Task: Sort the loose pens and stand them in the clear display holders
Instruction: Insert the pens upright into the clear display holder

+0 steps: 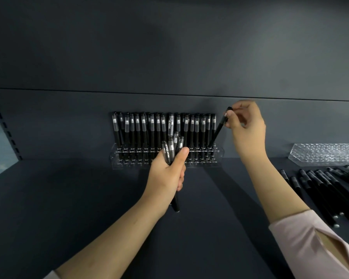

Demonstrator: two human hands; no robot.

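Observation:
A clear display holder [219,153] stands against the back of a dark shelf, and a row of several black pens [143,129] stands upright in it. My left hand [168,172] grips a bundle of black pens [172,147] in front of the holder's middle. My right hand [247,125] pinches the top of a single black pen [219,129]. That pen leans to the right, with its lower end in a hole at the holder's right end.
A second clear holder [326,155] with no pens in it lies at the right on the shelf. In front of it several loose black pens [326,190] lie side by side. A slotted shelf upright [5,127] runs along the left edge.

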